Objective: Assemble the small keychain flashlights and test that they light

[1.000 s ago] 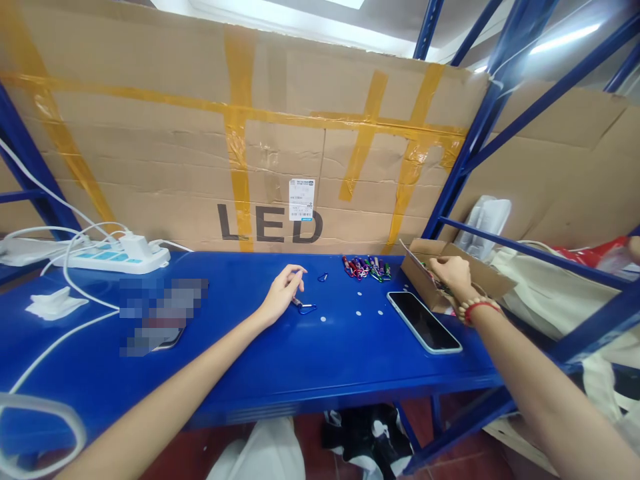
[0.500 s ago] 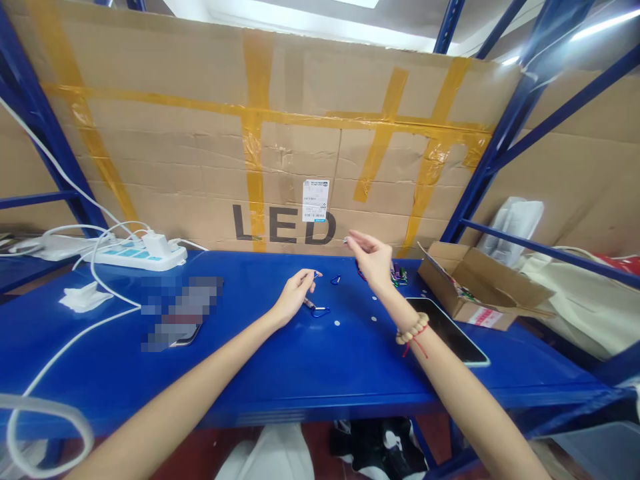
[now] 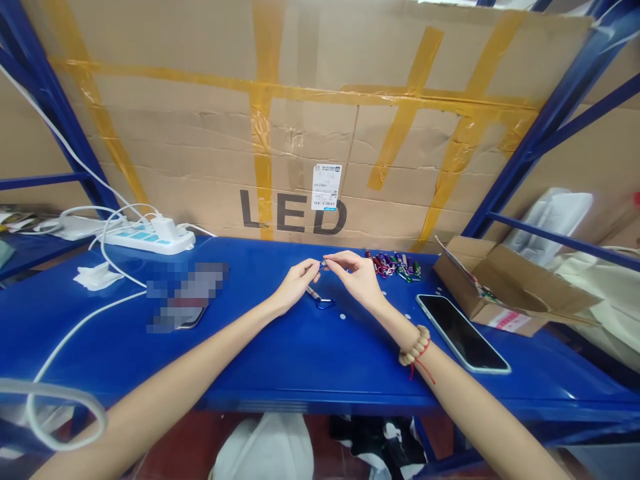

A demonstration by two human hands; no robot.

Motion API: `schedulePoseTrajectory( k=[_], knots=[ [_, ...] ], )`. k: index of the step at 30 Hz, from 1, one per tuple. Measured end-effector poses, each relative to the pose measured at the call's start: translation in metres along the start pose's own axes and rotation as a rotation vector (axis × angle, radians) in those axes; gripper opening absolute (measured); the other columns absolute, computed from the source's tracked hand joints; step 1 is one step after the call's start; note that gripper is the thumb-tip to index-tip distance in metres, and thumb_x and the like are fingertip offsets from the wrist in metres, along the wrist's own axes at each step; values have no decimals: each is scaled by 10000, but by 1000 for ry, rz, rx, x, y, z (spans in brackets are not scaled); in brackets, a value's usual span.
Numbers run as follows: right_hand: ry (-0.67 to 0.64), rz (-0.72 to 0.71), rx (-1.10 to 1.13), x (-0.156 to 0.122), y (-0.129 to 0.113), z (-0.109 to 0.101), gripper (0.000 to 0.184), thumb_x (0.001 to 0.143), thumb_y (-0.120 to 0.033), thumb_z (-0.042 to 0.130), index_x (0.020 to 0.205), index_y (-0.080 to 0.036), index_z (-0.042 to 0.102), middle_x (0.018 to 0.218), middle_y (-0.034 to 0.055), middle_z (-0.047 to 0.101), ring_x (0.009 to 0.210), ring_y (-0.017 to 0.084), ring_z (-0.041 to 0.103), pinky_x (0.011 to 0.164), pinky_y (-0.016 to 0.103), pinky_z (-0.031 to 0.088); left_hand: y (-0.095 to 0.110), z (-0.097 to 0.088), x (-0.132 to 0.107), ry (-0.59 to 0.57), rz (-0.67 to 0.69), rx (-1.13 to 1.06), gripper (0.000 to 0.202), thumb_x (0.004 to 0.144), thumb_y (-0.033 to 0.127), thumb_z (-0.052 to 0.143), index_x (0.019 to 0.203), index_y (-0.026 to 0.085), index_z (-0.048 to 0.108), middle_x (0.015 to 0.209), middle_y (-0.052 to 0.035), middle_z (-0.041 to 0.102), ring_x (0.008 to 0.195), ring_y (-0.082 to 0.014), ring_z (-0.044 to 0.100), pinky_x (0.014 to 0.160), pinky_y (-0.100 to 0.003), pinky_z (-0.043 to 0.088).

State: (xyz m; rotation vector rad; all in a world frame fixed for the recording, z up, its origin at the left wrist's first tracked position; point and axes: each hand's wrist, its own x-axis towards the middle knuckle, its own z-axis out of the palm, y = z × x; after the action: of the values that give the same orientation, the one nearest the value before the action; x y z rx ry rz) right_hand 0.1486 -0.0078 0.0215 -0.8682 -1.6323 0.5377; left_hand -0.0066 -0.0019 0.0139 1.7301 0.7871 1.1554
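Note:
My left hand (image 3: pixel 299 285) is closed in a pinch on a small blue piece (image 3: pixel 323 265), possibly a carabiner clip; its full shape is hidden by the fingers. Against it, the fingertips of my right hand (image 3: pixel 359 277) are pinched together, almost touching those of the left. What the right fingers hold is too small to make out. Just below the hands, on the blue table (image 3: pixel 300 360), lies a blue carabiner (image 3: pixel 326 304) joined to a small metallic cylinder (image 3: pixel 313 293).
Behind my right hand lie several coloured cylinders with carabiners (image 3: pixel 400 267). A phone (image 3: pixel 463 333) and an open cardboard box (image 3: pixel 515 287) are at the right. On the left are a power strip (image 3: pixel 145 237), white cables and a blurred-out object (image 3: pixel 193 293). Cardboard (image 3: pixel 200 153) walls the back.
My right hand has come down and left to meet my left hand, bringing a small shiny thing in its fingertips. The blue carabiner that lay loose between the hands is now out of sight. The view has tilted down.

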Motion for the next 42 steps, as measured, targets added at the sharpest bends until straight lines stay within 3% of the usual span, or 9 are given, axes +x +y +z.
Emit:
schedulePoseTrajectory(
  k=[4,13,20,25,30,37,42],
  knots=[
    [-7,22,-26,-1,-1,-2,183,714,-334,664,789,-178,725,819,60,700,742,172,666,724,285,538,-2,0,-2,-10,-35,-7,269,838,401,425,775,158,520,609,36,419,593,-100,408,595,-227,356],
    [-190,161,-81,-3,-2,-17,208,647,-330,701,692,-127,708,685,69,707,627,173,654,600,260,514,-3,-4,-5,-131,-33,131,240,806,381,485,823,152,556,697,16,537,613,-105,512,638,-251,437],
    [-206,221,-88,-4,-7,-16,234,582,-347,738,619,-123,685,623,66,685,568,152,614,536,243,466,-7,3,-11,-84,2,206,167,818,319,472,778,165,524,681,24,548,614,-103,515,623,-234,417],
    [-172,343,36,-6,-15,-14,274,490,-339,791,603,-117,677,564,39,654,500,112,560,494,226,440,-4,4,-13,-48,59,236,177,833,332,467,801,167,521,723,11,573,651,-115,548,654,-246,437],
    [-192,563,204,-6,-21,-13,308,419,-318,827,585,-117,663,561,12,641,471,75,538,497,210,468,0,2,-12,-22,113,257,151,810,312,521,828,165,549,841,-25,647,787,-155,596,697,-253,450],
    [-230,663,277,-2,-19,-20,350,503,-404,798,669,-121,674,655,23,654,543,58,537,502,175,482,4,4,-9,3,136,181,179,790,283,559,903,151,600,918,-63,672,882,-179,619,812,-291,464],
    [-243,628,164,-3,-14,-18,354,578,-433,757,719,-120,670,672,30,642,532,58,524,473,168,460,4,4,-7,32,103,214,219,788,297,551,925,147,635,948,-66,675,886,-181,620,800,-277,471]
  ],
)
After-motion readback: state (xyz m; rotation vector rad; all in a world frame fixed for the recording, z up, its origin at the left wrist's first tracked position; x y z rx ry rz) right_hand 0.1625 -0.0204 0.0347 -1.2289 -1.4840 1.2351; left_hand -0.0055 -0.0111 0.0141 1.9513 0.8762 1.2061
